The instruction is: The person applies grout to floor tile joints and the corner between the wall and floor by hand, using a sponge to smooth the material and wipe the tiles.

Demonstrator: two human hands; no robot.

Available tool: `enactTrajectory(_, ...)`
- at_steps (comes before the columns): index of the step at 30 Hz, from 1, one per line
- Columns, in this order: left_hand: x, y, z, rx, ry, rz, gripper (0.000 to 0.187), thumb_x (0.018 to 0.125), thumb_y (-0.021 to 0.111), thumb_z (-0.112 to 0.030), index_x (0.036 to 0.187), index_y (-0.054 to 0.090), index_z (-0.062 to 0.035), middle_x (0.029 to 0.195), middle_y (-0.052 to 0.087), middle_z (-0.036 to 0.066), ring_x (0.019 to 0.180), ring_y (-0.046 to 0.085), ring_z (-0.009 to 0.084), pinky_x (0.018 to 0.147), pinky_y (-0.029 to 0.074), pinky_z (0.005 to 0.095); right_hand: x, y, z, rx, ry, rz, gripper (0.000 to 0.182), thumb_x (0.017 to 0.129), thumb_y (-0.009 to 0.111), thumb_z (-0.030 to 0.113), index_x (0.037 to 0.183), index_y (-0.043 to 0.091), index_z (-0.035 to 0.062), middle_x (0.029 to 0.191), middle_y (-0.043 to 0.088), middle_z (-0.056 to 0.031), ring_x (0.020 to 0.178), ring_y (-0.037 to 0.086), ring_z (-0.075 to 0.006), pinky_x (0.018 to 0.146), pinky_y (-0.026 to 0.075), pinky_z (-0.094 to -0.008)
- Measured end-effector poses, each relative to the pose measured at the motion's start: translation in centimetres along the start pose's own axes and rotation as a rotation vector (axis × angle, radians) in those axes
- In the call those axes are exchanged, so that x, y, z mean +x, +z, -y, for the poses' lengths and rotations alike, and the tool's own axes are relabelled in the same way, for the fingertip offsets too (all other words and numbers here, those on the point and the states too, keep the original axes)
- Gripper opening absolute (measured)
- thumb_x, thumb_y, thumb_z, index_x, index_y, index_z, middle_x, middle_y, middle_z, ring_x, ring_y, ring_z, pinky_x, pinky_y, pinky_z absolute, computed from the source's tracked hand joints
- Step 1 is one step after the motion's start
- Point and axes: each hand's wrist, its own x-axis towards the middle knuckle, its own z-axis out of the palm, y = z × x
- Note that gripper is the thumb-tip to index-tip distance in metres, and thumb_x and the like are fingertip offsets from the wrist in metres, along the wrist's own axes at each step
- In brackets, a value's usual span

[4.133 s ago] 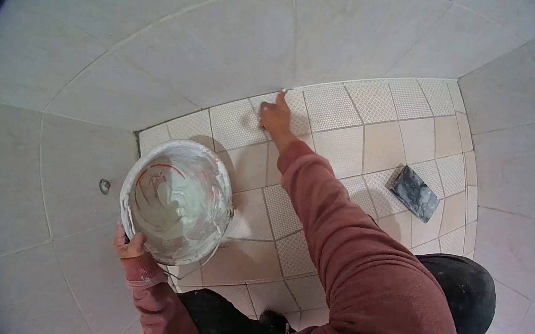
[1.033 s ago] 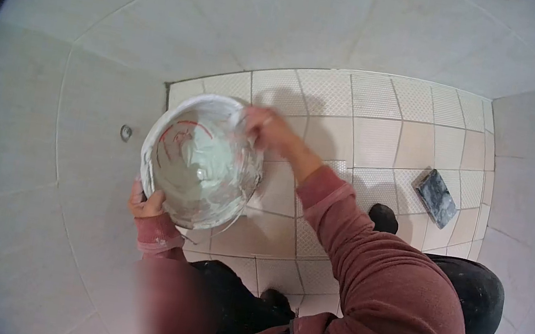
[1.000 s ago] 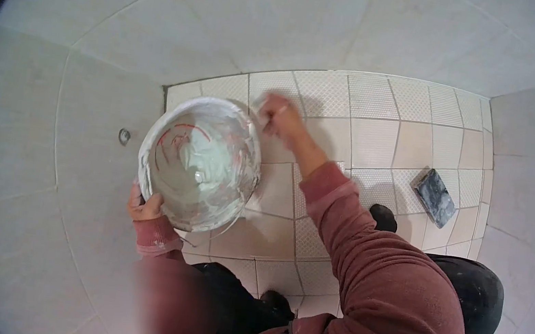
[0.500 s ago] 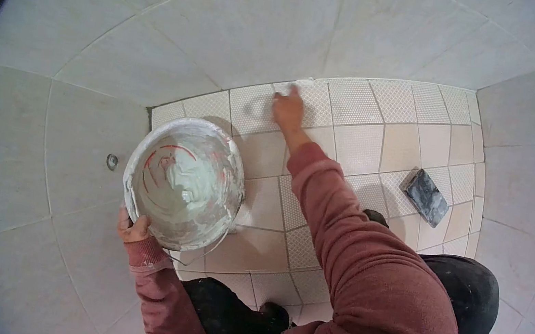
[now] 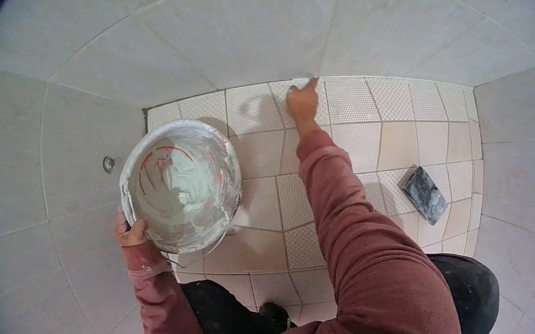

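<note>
Tiled floor [image 5: 384, 126], fingertip hidden by right hand [image 5: 304, 100]

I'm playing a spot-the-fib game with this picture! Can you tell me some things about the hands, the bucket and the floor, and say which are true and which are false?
1. The left hand holds the bucket by its rim. True.
2. The bucket is empty. False: pale paste sits inside it.
3. The right hand touches the floor tiles where they meet the wall. True.
4. The dark block is in the right hand. False: it lies on the tiles, apart from both hands.
5. The sleeves are blue. False: they are reddish.
</note>
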Motion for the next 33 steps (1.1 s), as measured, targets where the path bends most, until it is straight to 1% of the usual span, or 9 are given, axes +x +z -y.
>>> enactTrajectory(2,-0.2,0.1,0.0,-0.047,-0.007,0.015,0.046,0.062,0.042,0.002,0.107,0.052,0.0042,0.096,0.058,0.008,0.082,0.056,0.0165,0.074,0.044,0.0261,-1.1,0.4,1.1,0.008,-0.034,0.125,0.074,0.074,0.05,0.02,0.127,0.011,-0.0123,0.089,0.056,-0.0293,0.085,0.056,-0.0393,0.077,0.044,-0.041)
enactTrajectory(6,0.0,0.1,-0.2,0.059,0.024,-0.009,0.046,0.062,0.043,0.002,0.107,0.052,0.0044,0.094,0.058,0.007,0.081,0.055,0.0159,0.073,0.044,0.0259,-1.7,2.3,-0.4,-0.016,-0.163,0.084,0.072,0.072,0.053,0.02,0.126,0.017,-0.0121,0.088,0.056,-0.0292,0.085,0.056,-0.0392,0.076,0.043,-0.0425)
enactTrajectory(10,-0.1,-0.4,0.9,0.093,-0.007,-0.061,0.046,0.061,0.043,0.002,0.106,0.052,0.0044,0.094,0.058,0.007,0.081,0.055,0.015,0.073,0.043,0.0253,0.7,-0.7,-1.6,0.254,-0.027,-0.07,0.069,0.072,0.052,0.018,0.126,0.02,-0.0104,0.086,0.058,-0.0276,0.082,0.056,-0.0396,0.074,0.044,-0.0426)
enactTrajectory(15,0.1,-0.9,0.8,0.117,0.012,-0.001,0.046,0.061,0.043,0.002,0.107,0.052,0.005,0.095,0.058,0.007,0.081,0.055,0.015,0.073,0.043,0.0252,-1.3,2.6,0.8,0.011,-0.009,0.025,0.08,0.072,0.051,0.018,0.132,0.003,-0.0045,0.085,0.057,-0.0293,0.081,0.056,-0.0403,0.073,0.044,-0.0424)
enactTrajectory(22,0.3,-1.3,1.5,0.035,-0.014,-0.009,0.045,0.063,0.044,0.002,0.107,0.052,0.0052,0.094,0.059,0.007,0.081,0.055,0.0156,0.074,0.044,0.0262,-4.5,5.0,5.1,0.03,0.067,0.224,0.08,0.073,0.051,0.018,0.13,0.002,-0.0093,0.089,0.058,-0.0265,0.084,0.056,-0.0382,0.077,0.044,-0.041)
enactTrajectory(24,0.2,-1.5,1.3,0.044,0.004,0.01,0.045,0.063,0.044,0.003,0.107,0.052,0.005,0.094,0.059,0.007,0.081,0.055,0.0157,0.074,0.044,0.0262,-3.6,4.8,5.0,-0.288,-0.031,0.377,0.079,0.072,0.053,0.021,0.129,0.007,-0.0095,0.09,0.057,-0.0284,0.087,0.056,-0.0385,0.079,0.043,-0.0401)
enactTrajectory(28,0.2,-0.7,1.4,-0.042,0.007,-0.031,0.044,0.062,0.044,0.003,0.105,0.053,0.0045,0.093,0.059,0.007,0.08,0.056,0.0156,0.073,0.044,0.0261,-3.2,4.4,2.4,-0.25,-0.275,0.298,0.078,0.072,0.053,0.021,0.128,0.01,-0.0107,0.088,0.057,-0.0287,0.084,0.056,-0.0392,0.077,0.044,-0.0406)
enactTrajectory(30,-0.1,-0.4,0.7,-0.052,-0.009,-0.042,0.044,0.062,0.043,0.003,0.104,0.053,0.0045,0.092,0.059,0.007,0.079,0.055,0.0156,0.073,0.044,0.0261,-3.3,3.5,1.8,0.029,-0.032,0.181,0.078,0.072,0.053,0.018,0.128,0.007,-0.0106,0.088,0.057,-0.0279,0.085,0.056,-0.0389,0.076,0.044,-0.0413)
enactTrajectory(33,0.1,-1.3,2.0,-0.041,-0.013,-0.031,0.043,0.062,0.042,0.002,0.104,0.053,0.0026,0.093,0.059,0.007,0.078,0.056,0.0167,0.071,0.045,0.0269,-3.7,4.6,2.8,0.09,-0.004,0.159,0.08,0.072,0.054,0.019,0.128,0.005,-0.0115,0.088,0.057,-0.0295,0.085,0.056,-0.0404,0.076,0.044,-0.0411)
